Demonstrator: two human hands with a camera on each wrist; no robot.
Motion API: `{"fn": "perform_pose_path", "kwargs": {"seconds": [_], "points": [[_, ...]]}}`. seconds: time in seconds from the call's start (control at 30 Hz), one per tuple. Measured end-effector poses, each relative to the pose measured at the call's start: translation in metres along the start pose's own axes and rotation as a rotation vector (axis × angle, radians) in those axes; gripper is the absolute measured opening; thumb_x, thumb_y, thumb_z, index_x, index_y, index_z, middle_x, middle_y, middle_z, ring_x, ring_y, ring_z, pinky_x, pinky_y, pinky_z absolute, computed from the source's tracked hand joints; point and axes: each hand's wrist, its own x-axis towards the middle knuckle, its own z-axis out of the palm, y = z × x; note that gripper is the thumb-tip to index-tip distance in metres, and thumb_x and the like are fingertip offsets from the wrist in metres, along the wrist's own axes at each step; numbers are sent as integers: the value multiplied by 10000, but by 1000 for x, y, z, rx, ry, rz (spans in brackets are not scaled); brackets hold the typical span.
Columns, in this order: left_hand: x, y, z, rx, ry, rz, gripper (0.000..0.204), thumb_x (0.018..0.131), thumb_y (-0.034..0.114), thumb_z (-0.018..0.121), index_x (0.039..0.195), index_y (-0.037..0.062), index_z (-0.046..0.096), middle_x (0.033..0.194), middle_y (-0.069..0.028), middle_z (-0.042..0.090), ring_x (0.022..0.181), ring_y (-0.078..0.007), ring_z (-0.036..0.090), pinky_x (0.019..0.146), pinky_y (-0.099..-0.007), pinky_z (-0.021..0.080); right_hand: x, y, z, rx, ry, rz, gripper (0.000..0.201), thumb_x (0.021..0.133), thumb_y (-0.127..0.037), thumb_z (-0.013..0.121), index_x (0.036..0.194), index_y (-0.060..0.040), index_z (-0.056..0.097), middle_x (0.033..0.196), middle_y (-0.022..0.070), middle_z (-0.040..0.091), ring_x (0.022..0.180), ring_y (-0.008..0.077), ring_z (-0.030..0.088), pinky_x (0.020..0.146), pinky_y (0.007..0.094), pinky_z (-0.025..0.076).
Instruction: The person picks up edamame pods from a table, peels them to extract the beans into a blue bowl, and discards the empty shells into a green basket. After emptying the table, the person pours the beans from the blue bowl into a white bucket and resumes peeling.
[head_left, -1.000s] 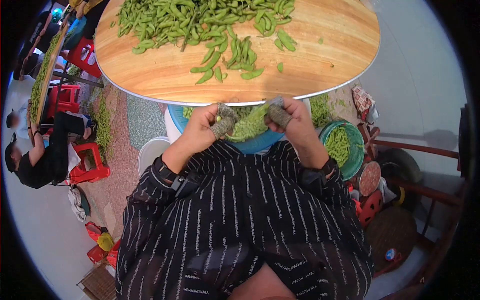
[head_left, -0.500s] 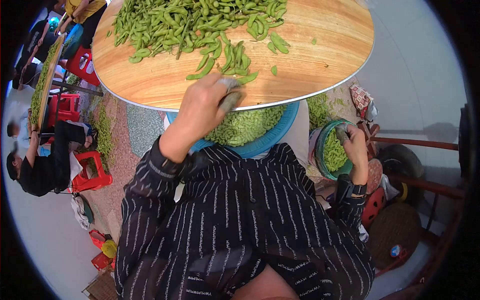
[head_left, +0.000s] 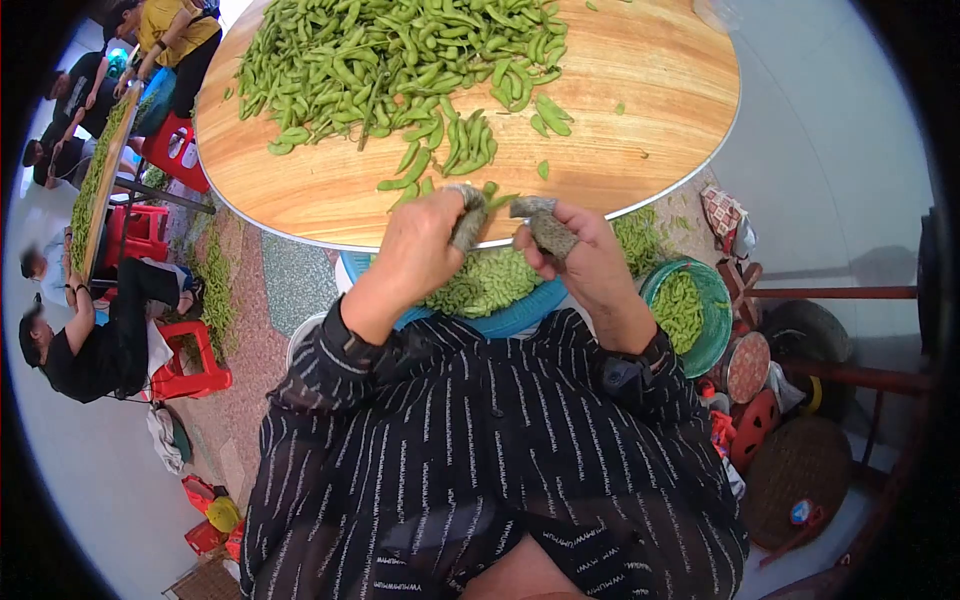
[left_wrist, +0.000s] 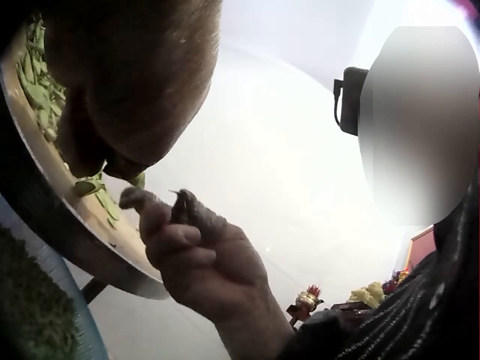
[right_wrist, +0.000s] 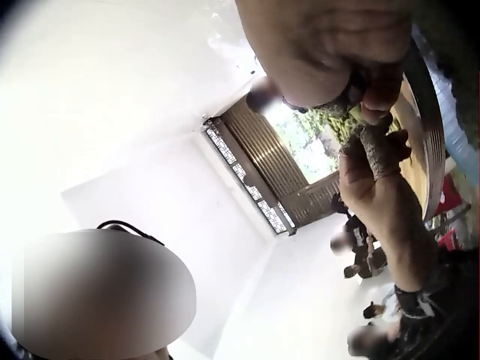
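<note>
My left hand (head_left: 412, 245) is over the near edge of the round wooden table (head_left: 640, 110), with grey-green wrapping on its thumb and forefinger. It pinches a green soybean pod (head_left: 495, 198), which sticks out toward the right hand. My right hand (head_left: 592, 262), wrapped the same way, is beside it at the table edge; its fingers are loosely curled, thumb and forefinger apart at the pod's end. A heap of soybean pods (head_left: 390, 65) covers the far left of the table, and a few loose pods lie nearer. Below the hands, shelled beans (head_left: 490, 278) fill a blue basin (head_left: 535, 300).
To the right on the floor stands a green bucket (head_left: 715, 335) of pods. A patterned bag (head_left: 727, 215) and wooden bars (head_left: 830, 292) are beyond it. At the left, several people sit at another pod-covered table (head_left: 100, 185), near red stools (head_left: 190, 370).
The left hand picked up a pod from the table and drew it back to the edge. The right hand swung out over the green bucket and returned beside the left.
</note>
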Motion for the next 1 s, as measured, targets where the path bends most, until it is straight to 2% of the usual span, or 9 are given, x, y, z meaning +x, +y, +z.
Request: {"fn": "perform_pose_path", "kwargs": {"seconds": [0.2, 0.27, 0.3, 0.37, 0.47, 0.6, 0.7, 0.87, 1.0], "points": [[-19, 0, 5, -38, 58, 54, 197, 679, 2, 606, 861, -1, 532, 710, -151, 543, 632, -289, 557, 538, -311, 431, 12, 5, 16, 115, -39, -12, 119, 818, -109, 501, 870, -19, 559, 692, 9, 549, 545, 45, 475, 445, 165, 370], [-18, 8, 6, -361, 98, -142, 241, 670, -12, 590, 896, -5, 508, 754, -152, 535, 667, -301, 548, 575, -322, 432, 13, 5, 17, 93, -36, -42, 116, 817, -100, 496, 866, -17, 561, 690, 11, 551, 546, 45, 476, 445, 166, 372], [-17, 8, 5, -362, 101, -140, 241, 670, -12, 590, 896, -5, 508, 754, -152, 535, 667, -301, 548, 575, -322, 432, 13, 5, 17, 54, -40, -51, 113, 815, -88, 492, 865, -15, 561, 690, 10, 552, 547, 45, 477, 447, 166, 374], [-15, 8, 4, -128, 79, 41, 295, 645, -45, 559, 930, -10, 491, 768, -152, 521, 695, -332, 526, 610, -349, 426, 11, 5, 17, 15, -43, -57, 111, 813, -77, 487, 864, -13, 562, 691, 9, 554, 549, 45, 479, 449, 166, 376], [-19, 3, 1, 80, 59, 97, 298, 623, -61, 537, 914, -15, 491, 753, -162, 515, 718, -368, 511, 626, -375, 414, 8, 1, 20, -41, -52, -39, 116, 806, -51, 472, 868, -7, 559, 698, 8, 557, 550, 43, 478, 451, 167, 378], [-22, 11, -6, 131, -89, -42, 248, 639, -39, 525, 883, -9, 491, 759, -178, 522, 741, -375, 513, 608, -382, 406, 6, 2, 22, -57, -56, -45, 121, 806, -66, 491, 884, -11, 564, 681, -3, 553, 532, 41, 463, 447, 170, 357], [-19, 12, -12, 48, -139, -58, 245, 558, -33, 516, 794, -19, 452, 726, -198, 510, 749, -386, 500, 623, -431, 396, 5, 0, 22, -106, -71, -65, 115, 801, -70, 502, 881, -15, 564, 676, -7, 548, 535, 36, 457, 449, 168, 352], [-21, 6, -9, -184, -160, -113, 194, 628, -23, 497, 819, -11, 464, 727, -202, 528, 745, -389, 506, 608, -409, 404, 3, -2, 20, -167, -79, -49, 92, 785, -42, 498, 853, -19, 555, 680, -11, 539, 554, 32, 458, 459, 167, 360], [-21, 7, -9, -326, -160, -59, 169, 674, -16, 496, 842, -5, 478, 749, -195, 538, 749, -379, 516, 614, -371, 414, 1, -3, 21, -196, -82, -75, 80, 784, -46, 518, 852, -20, 552, 678, -18, 534, 551, 36, 455, 468, 172, 352]]}}
